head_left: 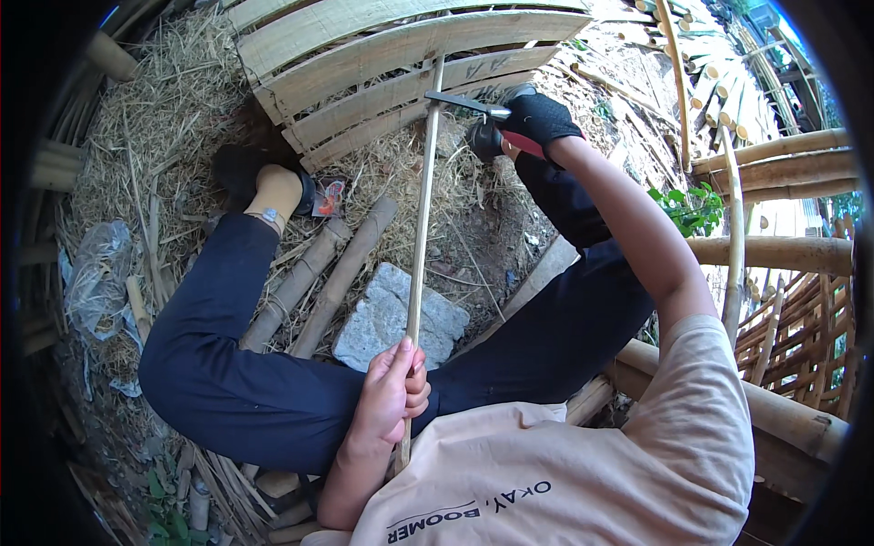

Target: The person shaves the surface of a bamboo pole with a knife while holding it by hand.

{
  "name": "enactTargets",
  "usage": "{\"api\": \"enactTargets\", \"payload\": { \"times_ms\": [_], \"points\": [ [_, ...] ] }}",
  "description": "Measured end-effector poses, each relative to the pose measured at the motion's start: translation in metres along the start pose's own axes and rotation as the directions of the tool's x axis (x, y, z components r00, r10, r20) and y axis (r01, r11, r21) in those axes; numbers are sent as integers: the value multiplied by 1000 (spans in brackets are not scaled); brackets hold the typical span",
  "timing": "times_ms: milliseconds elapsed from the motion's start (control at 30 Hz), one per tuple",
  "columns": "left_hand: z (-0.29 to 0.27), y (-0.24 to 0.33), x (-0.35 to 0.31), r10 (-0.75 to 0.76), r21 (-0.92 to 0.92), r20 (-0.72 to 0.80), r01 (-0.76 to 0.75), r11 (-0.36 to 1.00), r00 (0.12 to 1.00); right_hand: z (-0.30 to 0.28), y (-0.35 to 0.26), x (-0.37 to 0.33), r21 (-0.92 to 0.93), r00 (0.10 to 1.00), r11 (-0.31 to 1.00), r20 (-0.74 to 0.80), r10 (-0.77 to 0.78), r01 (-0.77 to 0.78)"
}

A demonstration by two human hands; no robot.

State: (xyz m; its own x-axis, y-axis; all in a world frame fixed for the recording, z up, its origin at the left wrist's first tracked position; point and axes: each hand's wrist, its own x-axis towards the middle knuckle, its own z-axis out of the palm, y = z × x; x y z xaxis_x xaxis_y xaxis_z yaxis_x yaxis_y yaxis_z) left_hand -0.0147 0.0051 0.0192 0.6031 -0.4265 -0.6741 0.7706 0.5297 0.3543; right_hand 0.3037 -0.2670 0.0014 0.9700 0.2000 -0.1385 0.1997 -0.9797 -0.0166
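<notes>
The left hand (390,389) is wrapped shut around the near end of a long thin bamboo strip (421,227), its fingers (414,387) curled tight over it just in front of the person's chest. From those fingers the strip runs straight away, over a grey stone (382,318) lying on the ground just beyond them, and on to the far end, where it meets the blade of a knife (469,105). The right hand (537,123), in a black glove, is closed on the knife's red handle, with the blade pointing to the left of its fingers and lying across the strip. Beyond the blade lies a panel of flat bamboo slats (391,64); round bamboo poles (314,273) rest on the straw to the left of the left fingers, beside the person's dark trouser leg.

The strip looks light and stiff along its length yet springy, likely to flex and whip if held only at one end. Its split edges may be sharp and splintery, so a firm full-hand hold near the end, as now, seems right, with a steadying point closer to the blade
</notes>
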Motion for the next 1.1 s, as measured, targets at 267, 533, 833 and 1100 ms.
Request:
{"api": "enactTargets", "payload": {
  "times_ms": [267,533,833,1100],
  "points": [
    [1,3,1,4,-16,1,-4,1000,1000,-17,-41,-56,234,961,954,161,-226,186],
    [1,-2,1,-33,24,-44,34,999,998,12,-46,-61,130,910,922,159,-383,366],
    [5,-1,-2,-39,51,-44,42,998,998,11,6,3,99,995,992,37,-89,85],
    [3,-1,1,-37,-19,24,38,999,999,2,-14,-27,283,976,952,144,-166,120]
  ]
}}
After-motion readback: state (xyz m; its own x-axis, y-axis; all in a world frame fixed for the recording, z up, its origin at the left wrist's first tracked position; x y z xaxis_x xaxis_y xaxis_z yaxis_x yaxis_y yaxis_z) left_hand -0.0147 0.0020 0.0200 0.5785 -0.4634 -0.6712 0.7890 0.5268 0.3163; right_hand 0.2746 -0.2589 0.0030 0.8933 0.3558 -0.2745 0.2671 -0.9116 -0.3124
